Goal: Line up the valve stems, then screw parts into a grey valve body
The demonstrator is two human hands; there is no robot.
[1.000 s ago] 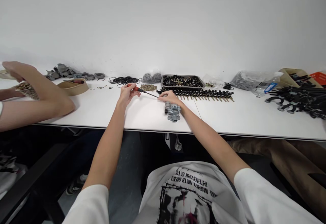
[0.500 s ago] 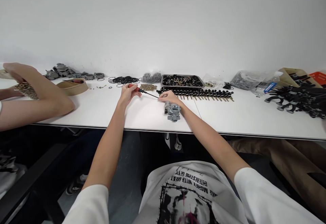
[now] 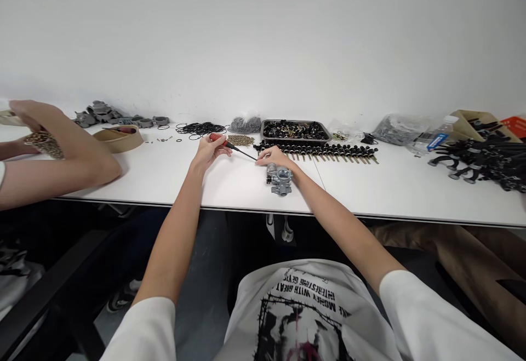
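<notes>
My left hand [image 3: 209, 150] is closed round the red handle of a small screwdriver [image 3: 230, 145], whose thin shaft points right toward my right hand [image 3: 274, 156]. My right hand's fingers are curled and pinched at the screwdriver's tip; what they hold is too small to make out. A grey metal carburetor body [image 3: 280, 179] lies on the white table [image 3: 230, 185] just under my right wrist. A long row of black-headed screws [image 3: 329, 152] lies right behind my right hand.
A metal tray of black parts [image 3: 294, 130], black O-rings [image 3: 200, 129], a pile of brass bits [image 3: 240, 140] and bagged parts [image 3: 399, 128] line the back. Black brackets [image 3: 485, 161] and a water bottle [image 3: 434, 135] sit right. Another person's arms [image 3: 57, 158] work at left.
Almost nothing has moved; my left hand and the screwdriver have shifted slightly to the right.
</notes>
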